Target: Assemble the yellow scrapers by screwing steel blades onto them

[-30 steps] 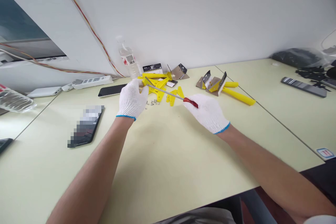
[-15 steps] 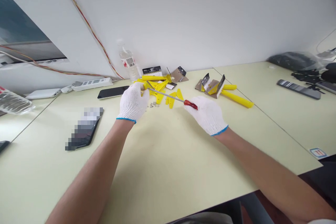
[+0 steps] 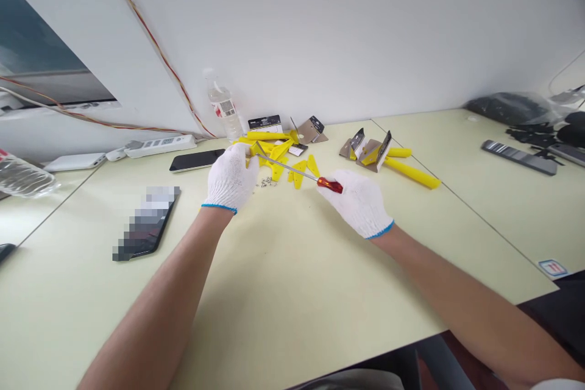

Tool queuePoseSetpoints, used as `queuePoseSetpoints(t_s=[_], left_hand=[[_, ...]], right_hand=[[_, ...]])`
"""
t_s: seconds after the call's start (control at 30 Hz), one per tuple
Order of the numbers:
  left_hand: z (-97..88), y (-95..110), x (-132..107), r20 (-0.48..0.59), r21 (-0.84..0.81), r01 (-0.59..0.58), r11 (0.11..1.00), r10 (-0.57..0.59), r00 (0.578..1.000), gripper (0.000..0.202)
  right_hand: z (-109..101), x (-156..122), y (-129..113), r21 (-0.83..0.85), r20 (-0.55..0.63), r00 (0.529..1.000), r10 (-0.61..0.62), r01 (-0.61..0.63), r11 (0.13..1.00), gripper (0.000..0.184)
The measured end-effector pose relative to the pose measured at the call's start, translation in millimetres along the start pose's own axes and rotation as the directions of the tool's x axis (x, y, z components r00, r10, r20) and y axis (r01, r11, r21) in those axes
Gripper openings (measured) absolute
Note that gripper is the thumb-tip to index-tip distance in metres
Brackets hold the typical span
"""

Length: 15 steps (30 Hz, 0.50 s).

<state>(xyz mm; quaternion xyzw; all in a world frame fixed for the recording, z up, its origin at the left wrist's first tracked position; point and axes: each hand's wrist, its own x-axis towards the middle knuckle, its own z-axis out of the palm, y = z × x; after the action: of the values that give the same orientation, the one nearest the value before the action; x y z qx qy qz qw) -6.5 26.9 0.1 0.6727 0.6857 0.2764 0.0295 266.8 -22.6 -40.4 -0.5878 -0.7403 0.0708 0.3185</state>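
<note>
I report the right hand [image 3: 359, 204] clenched on a red-handled screwdriver [image 3: 292, 169], its tip at a yellow plastic part [image 3: 254, 149] gripped in the left hand [image 3: 232, 177]. A tip slip could scatter the loose screws [image 3: 265, 181] just beside.

Left glove [image 3: 231, 178], right glove [image 3: 359, 204]: white knit cotton, rough weave, blue thread edging. Screwdriver shaft [image 3: 287, 164]: smooth bright metal. Screwdriver handle [image 3: 329, 185]: glossy red plastic. Yellow parts [image 3: 299, 175]: smooth plastic, faint sheen. Screws [image 3: 265, 181]: tiny, metal. Table [image 3: 292, 292]: matt pale laminate. Bottle [image 3: 222, 108]: thin clear plastic.
</note>
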Motion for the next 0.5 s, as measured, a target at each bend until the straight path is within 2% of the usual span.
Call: queuePoseSetpoints(t_s=[0.07, 0.13, 0.2, 0.23, 0.27, 0.3, 0.33, 0.37, 0.4, 0.43, 0.47, 0.5], left_hand=[[0.0, 0, 0, -0.005, -0.004, -0.003, 1.0, 0.003, 1.0, 0.018], [-0.1, 0, 0, -0.011, -0.005, -0.009, 1.0, 0.009, 1.0, 0.019], [-0.4, 1, 0, -0.014, 0.004, -0.016, 1.0, 0.016, 1.0, 0.02], [-0.6, 1, -1, -0.013, 0.01, -0.023, 1.0, 0.023, 1.0, 0.021], [-0.8, 2, -1, -0.009, 0.019, -0.029, 0.999, 0.029, 1.0, 0.02], [-0.9, 2, -1, -0.005, 0.029, -0.034, 0.999, 0.034, 0.999, 0.02], [-1.0, 2, -1, -0.001, 0.038, -0.04, 0.998, 0.04, 0.999, 0.02], [-1.1, 2, -1, 0.002, 0.047, -0.046, 0.998, 0.046, 0.999, 0.02], [-1.1, 2, -1, -0.001, 0.055, -0.048, 0.997, 0.048, 0.999, 0.02], [-1.0, 1, 0, -0.004, 0.063, -0.051, 0.997, 0.051, 0.999, 0.021], [-0.9, 1, 0, -0.007, 0.071, -0.054, 0.996, 0.055, 0.998, 0.021], [-0.8, 1, 0, -0.008, 0.079, -0.056, 0.995, 0.057, 0.998, 0.022]], right_hand=[[3, -1, 4, -0.163, -0.046, 0.993, -0.111, 0.102, 0.981, 0.045], [3, -1, 5, -0.2, -0.045, 0.988, -0.148, 0.136, 0.97, 0.045], [-1, 0, 2, -0.073, 0.048, 0.993, -0.11, 0.113, 0.991, 0.044], [-4, 1, 0, 0.057, 0.161, 0.985, -0.056, 0.047, 0.997, 0.043], [-8, 2, -3, 0.216, 0.322, 0.947, -0.001, -0.072, 0.974, 0.043], [-13, 3, -5, 0.369, 0.501, 0.865, 0.024, -0.238, 0.898, 0.042], [-17, 4, -7, 0.478, 0.654, 0.756, 0.003, -0.417, 0.773, 0.043], [-21, 5, -9, 0.529, 0.755, 0.654, -0.046, -0.567, 0.632, 0.043], [-23, 5, -10, 0.536, 0.806, 0.586, -0.085, -0.661, 0.525, 0.043], [-24, 5, -11, 0.531, 0.818, 0.57, -0.08, -0.692, 0.489, 0.042], [-23, 5, -11, 0.526, 0.787, 0.616, -0.01, -0.663, 0.533, 0.041], [-20, 4, -10, 0.5, 0.705, 0.704, 0.09, -0.582, 0.641, 0.039]])
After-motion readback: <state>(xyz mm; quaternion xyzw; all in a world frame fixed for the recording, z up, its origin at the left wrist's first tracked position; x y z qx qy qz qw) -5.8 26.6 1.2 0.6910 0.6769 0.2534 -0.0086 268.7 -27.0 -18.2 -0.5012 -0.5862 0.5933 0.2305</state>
